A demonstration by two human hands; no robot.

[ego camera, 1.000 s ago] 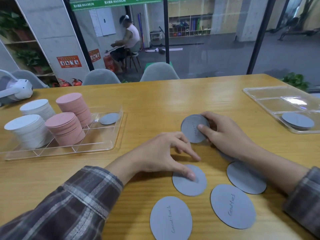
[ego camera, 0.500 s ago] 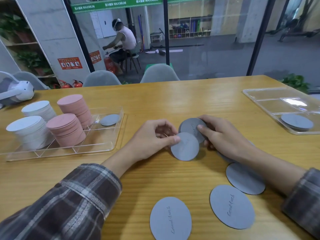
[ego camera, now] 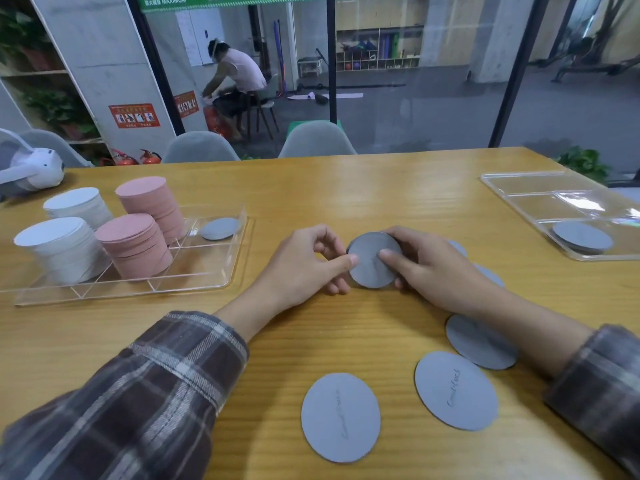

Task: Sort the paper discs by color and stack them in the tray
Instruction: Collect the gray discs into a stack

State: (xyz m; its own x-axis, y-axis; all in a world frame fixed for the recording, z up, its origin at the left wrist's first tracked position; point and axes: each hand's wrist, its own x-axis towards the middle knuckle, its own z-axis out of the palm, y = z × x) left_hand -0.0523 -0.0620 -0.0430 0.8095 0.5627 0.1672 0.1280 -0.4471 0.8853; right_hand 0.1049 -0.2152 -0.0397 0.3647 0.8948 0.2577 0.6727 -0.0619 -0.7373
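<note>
A small stack of grey paper discs [ego camera: 369,271] is held upright-tilted above the table centre. My right hand [ego camera: 429,268] grips it from the right with the thumb on its face. My left hand [ego camera: 308,265] pinches its left edge. Three loose grey discs lie on the table near me: one at the front [ego camera: 341,417], one to its right [ego camera: 455,389], one partly under my right forearm [ego camera: 479,341]. More grey discs [ego camera: 490,275] peek out behind my right hand. The clear tray [ego camera: 207,271] at left holds white stacks [ego camera: 60,247], pink stacks [ego camera: 135,244] and a grey disc [ego camera: 220,228].
A second clear tray [ego camera: 519,199] at the far right holds a few grey discs [ego camera: 581,237]. A white headset [ego camera: 33,168] lies at the table's far left. Grey chairs [ego camera: 317,140] stand behind the table, and a person sits beyond the glass wall.
My left hand lifted a grey disc off the table and brought it up against the discs in my right hand. Both hands now hold the stack together.
</note>
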